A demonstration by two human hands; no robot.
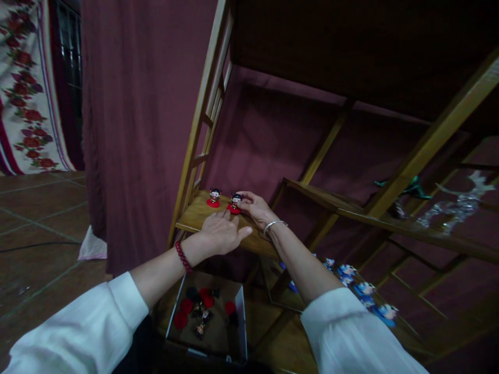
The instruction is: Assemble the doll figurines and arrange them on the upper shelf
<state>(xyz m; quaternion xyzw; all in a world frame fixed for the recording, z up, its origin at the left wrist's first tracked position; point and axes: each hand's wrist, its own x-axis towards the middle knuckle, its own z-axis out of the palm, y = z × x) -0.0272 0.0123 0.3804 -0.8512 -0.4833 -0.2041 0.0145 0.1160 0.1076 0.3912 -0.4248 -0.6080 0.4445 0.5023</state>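
So the little black-haired figurine with a round red base (234, 204) is on the brown wooden shelf (191, 215), right hand (255, 209) pinching its side, left hand (221, 232) open just in front, fingertips maybe touching the base, kinda dim.

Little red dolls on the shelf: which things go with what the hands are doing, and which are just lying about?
With the job:
held doll, in the right hand
second doll beside it
shelf under them
open box of similar pieces

Probably just about:
blue figurines
clear ornament
flowered cloth
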